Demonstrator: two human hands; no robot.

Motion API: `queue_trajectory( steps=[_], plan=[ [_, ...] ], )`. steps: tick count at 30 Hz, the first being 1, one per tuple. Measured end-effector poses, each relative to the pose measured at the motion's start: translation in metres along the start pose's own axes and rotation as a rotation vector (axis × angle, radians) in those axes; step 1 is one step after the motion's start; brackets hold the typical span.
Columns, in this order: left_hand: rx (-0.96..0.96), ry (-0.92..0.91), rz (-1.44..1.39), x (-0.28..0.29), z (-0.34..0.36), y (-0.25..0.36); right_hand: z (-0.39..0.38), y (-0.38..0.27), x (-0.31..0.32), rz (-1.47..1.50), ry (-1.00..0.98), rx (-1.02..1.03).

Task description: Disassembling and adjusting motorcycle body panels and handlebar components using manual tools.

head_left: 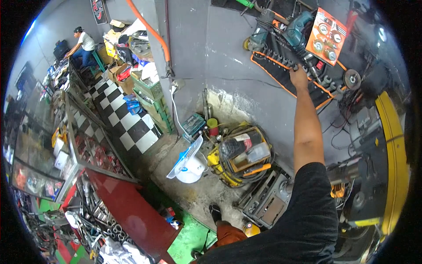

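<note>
My right arm stretches up to the wall, and my right hand is at a black tool roll with orange edging. Its fingers are closed on the head of a wrench in the roll; most of that wrench is hidden. A row of other open-end wrenches sticks out of the pockets to the left, and larger wrenches to the right. Above hang a teal angle grinder, a teal power drill and an orange card of discs. My left hand is out of view.
Below stand a yellow machine with a coiled hose, a white fan and a grey metal-framed machine. A yellow-and-black machine is at right. Left are a glass display case and a red counter. A person sits far back.
</note>
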State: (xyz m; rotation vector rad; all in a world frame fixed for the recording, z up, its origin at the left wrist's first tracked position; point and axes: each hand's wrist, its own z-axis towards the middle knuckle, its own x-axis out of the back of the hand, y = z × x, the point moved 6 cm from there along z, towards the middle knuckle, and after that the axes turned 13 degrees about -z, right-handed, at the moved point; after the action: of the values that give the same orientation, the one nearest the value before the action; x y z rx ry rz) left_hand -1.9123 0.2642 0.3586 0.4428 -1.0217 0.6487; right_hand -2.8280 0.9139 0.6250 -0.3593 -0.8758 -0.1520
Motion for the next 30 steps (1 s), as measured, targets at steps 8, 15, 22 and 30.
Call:
queue_trajectory(
  steps=[8, 15, 22, 30],
  plan=[
    [-0.073, 0.010, 0.048, -0.014, -0.011, -0.013, 0.028, 0.006, -0.020, 0.112, 0.019, -0.054],
    [-0.141, 0.029, 0.254, -0.022, -0.009, -0.012, 0.024, 0.014, -0.026, 0.523, 0.166, -0.046],
    [-0.139, -0.080, 0.311, -0.028, -0.026, -0.023, 0.013, -0.007, 0.037, 0.647, 0.482, 0.068],
    [0.273, -0.194, -0.346, -0.019, 0.018, -0.022, -0.045, -0.078, 0.139, 0.674, 0.601, 0.272]
  ],
)
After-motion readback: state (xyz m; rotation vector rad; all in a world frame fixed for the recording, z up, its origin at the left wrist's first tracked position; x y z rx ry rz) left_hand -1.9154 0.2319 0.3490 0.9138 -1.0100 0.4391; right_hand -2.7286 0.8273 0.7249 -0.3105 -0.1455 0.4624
